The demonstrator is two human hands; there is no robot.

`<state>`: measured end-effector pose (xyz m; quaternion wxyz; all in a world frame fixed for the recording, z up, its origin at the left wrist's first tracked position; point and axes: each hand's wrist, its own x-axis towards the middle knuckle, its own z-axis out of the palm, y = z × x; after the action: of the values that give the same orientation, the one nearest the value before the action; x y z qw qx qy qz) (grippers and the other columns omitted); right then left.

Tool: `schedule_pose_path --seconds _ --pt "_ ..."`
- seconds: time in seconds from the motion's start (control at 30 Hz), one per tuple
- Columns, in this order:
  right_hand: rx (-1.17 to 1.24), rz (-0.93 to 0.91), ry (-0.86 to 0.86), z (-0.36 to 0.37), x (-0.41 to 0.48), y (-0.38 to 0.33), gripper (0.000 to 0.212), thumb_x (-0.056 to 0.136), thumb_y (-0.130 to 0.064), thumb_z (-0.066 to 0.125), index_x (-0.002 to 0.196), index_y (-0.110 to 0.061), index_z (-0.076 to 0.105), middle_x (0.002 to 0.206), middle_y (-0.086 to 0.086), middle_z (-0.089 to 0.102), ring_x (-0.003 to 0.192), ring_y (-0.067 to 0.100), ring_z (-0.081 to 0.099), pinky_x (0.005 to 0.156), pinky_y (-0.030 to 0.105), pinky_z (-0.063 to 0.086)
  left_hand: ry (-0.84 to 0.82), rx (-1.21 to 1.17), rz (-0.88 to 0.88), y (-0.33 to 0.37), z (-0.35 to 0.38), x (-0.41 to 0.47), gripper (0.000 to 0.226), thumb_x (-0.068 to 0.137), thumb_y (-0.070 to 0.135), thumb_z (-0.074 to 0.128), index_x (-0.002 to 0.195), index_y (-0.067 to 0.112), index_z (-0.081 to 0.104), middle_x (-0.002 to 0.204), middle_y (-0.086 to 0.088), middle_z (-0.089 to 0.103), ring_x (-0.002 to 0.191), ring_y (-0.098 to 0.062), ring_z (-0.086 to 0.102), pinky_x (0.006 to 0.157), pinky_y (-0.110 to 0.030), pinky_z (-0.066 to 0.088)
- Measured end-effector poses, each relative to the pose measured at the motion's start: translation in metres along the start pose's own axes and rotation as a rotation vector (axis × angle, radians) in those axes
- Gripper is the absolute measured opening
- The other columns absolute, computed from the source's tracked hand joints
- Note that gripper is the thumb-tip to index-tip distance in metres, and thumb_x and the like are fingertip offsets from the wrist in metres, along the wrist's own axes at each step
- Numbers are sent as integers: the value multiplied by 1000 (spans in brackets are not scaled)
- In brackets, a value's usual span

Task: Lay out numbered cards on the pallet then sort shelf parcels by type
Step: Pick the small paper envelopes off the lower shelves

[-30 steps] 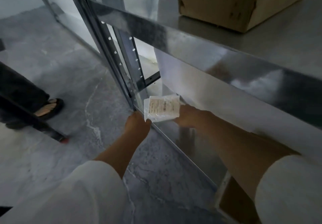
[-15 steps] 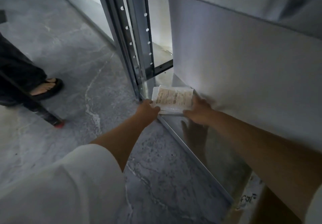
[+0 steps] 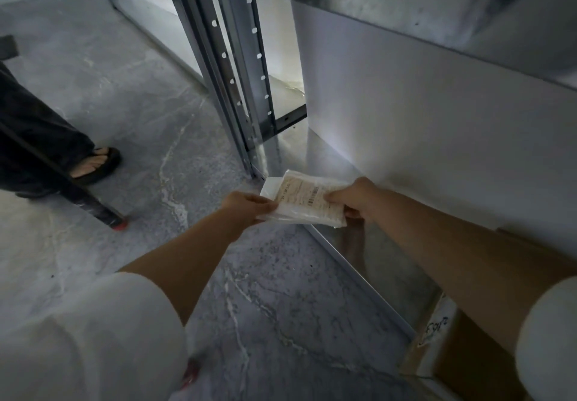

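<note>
A flat white plastic parcel (image 3: 304, 200) with a printed shipping label is held in both hands at the left end of the bottom metal shelf (image 3: 384, 263). My left hand (image 3: 248, 207) pinches its left edge. My right hand (image 3: 352, 197) grips its right edge, fingers curled under it. The parcel hangs tilted just above the shelf's front lip, beside the upright post (image 3: 237, 88).
A cardboard box (image 3: 462, 360) with handwriting sits on the bottom shelf at the lower right. A white panel (image 3: 437, 138) backs the shelf. Another person's sandalled foot (image 3: 93, 163) and a dark leg with a red tip (image 3: 115, 222) stand on the grey floor at left.
The parcel has come forward and slightly down toward the shelf's front lip, still in both hands. My view has dropped below the upper shelf, so the box on it is out of sight.
</note>
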<state>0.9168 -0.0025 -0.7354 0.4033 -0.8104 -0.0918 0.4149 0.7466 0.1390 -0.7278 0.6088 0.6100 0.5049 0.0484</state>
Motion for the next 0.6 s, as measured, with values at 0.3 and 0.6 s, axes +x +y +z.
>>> schedule_pose_path --seconds 0.3,0.6 --pt "166 -112 -148 2 -38 -23 33 87 -22 69 113 -6 58 103 10 71 96 28 69 81 42 57 53 -33 56 10 -18 -32 27 78 24 78 96 6 69 101 -12 68 89 -22 67 81 -30 57" --pt "147 -241 -4 -22 -89 -73 40 98 -34 51 116 1 57 108 13 68 97 28 67 87 38 55 8 -131 89 49 -19 -82 21 89 7 65 102 -8 60 114 -24 61 92 -28 64 75 -32 60"
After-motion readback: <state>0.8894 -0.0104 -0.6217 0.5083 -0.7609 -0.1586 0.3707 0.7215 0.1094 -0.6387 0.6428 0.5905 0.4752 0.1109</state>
